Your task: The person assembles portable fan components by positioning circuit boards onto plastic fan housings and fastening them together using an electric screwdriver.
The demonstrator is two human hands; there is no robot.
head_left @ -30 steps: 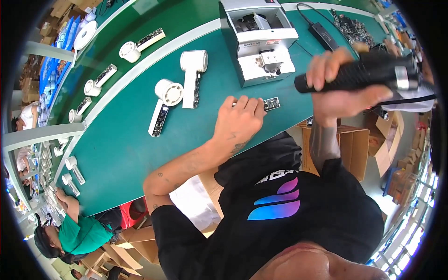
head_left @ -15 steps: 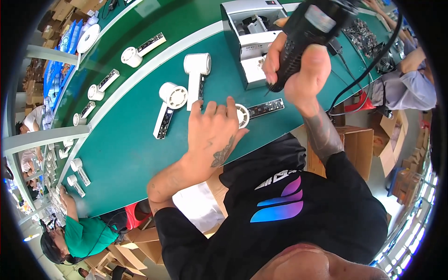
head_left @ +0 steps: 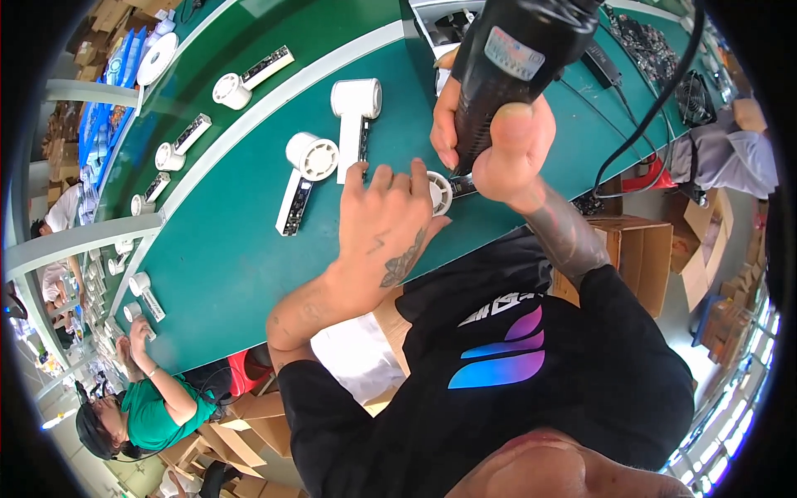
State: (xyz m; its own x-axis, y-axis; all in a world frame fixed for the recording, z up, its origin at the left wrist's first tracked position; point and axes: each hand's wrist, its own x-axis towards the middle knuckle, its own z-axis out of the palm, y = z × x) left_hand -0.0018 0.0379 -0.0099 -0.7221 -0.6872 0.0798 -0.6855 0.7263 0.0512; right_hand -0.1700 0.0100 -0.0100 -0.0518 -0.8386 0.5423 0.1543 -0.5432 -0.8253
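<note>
My right hand is wrapped round a black corded electric screwdriver, tilted with its tip down at the handle of a white handheld fan. With its round head beside my fingers, that fan lies on the green table. My left hand grips the head from the left, thumb on the near side. The exposed circuit board in the handle is mostly hidden by my right hand. Left of my fingers lie two more white fans, their handles open with boards showing.
A white and grey box-shaped device stands behind the screwdriver. Right of it are a black adapter, a heap of small dark parts and a looping cable. More fans line the green strip beyond the rail. A green-sleeved co-worker handles parts at left.
My right hand has brought the screwdriver down and left, onto the fan's handle. My left hand stays on the fan head, nearly still. The co-worker's hands have come up to a fan.
</note>
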